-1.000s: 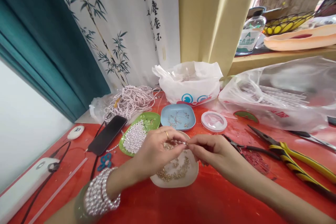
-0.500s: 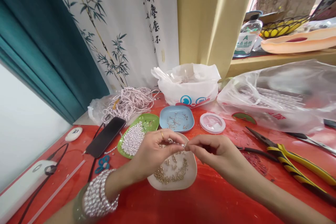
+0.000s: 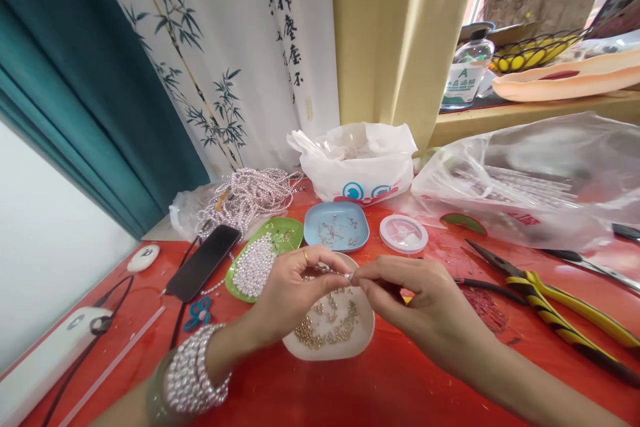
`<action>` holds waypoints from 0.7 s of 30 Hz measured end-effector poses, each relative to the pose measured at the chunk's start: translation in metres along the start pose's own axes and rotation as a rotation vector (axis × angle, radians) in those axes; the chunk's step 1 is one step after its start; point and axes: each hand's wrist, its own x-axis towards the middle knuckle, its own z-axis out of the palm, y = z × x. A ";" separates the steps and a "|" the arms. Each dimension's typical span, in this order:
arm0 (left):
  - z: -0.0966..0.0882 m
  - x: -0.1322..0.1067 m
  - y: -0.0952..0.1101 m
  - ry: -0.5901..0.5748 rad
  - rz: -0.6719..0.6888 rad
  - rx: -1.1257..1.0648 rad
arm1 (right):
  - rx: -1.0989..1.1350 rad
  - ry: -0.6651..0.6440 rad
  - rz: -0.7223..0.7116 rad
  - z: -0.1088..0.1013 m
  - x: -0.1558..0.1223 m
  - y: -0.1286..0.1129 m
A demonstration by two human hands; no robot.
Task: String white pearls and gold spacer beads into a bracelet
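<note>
Over the white dish of small gold beads, both hands meet at the fingertips. My left hand is closed, pinching a short bead string between thumb and forefinger. My right hand is closed in a pinch at the string's end, by a small pale bead; what its fingertips grip is too small to make out. A pearl bracelet wraps the left wrist. Left of the hands lies a green dish of white pearl beads; behind them is a blue dish with fine metal pieces.
Black-and-yellow pliers lie on the right of the red table. A phone and a heap of pearl strands sit on the left. Plastic bags and a round clear lid stand toward the back.
My right hand has turned and shifted slightly, with its knuckles rolled toward the camera. My left hand keeps its pinch on the bead string. The view has shifted a little.
</note>
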 end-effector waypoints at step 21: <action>0.000 -0.002 -0.002 -0.023 0.154 0.119 | -0.045 -0.032 -0.062 0.000 0.000 -0.002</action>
